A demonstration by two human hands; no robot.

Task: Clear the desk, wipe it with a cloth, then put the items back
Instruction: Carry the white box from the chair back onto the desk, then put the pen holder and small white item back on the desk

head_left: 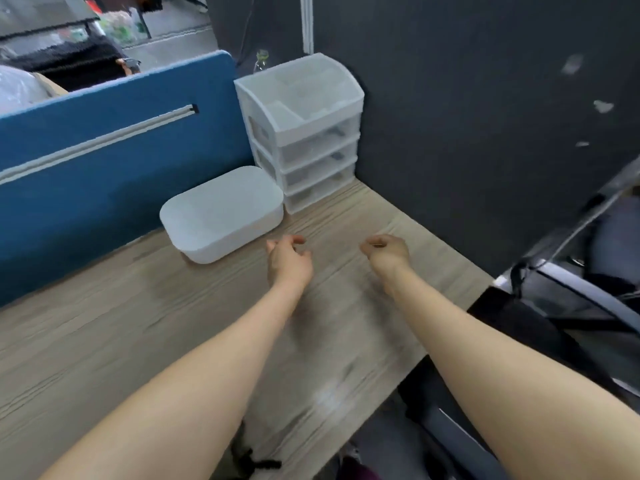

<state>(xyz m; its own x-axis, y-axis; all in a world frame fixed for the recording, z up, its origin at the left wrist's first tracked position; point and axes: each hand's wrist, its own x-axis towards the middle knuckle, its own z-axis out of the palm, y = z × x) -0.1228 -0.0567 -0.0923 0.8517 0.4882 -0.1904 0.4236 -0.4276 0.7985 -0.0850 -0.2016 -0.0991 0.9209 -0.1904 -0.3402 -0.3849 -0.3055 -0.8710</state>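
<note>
A wooden desk (138, 327) stretches across the view. On it, against the blue partition, lies a white lidded box (221, 214). Right behind that box, in the corner, stands a translucent white drawer organiser (304, 133) with several drawers. Both my arms reach out over the desk. My left hand (289, 259) hovers just right of the white box, fingers loosely curled, holding nothing. My right hand (386, 252) hangs a little further right, fingers also loosely curled and empty. No cloth is in view.
A blue partition (104, 161) borders the desk's far side and a dark wall (467, 133) its right side. An office chair (571, 306) stands off the desk's right edge. A clear bottle (261, 62) peeks up behind the organiser.
</note>
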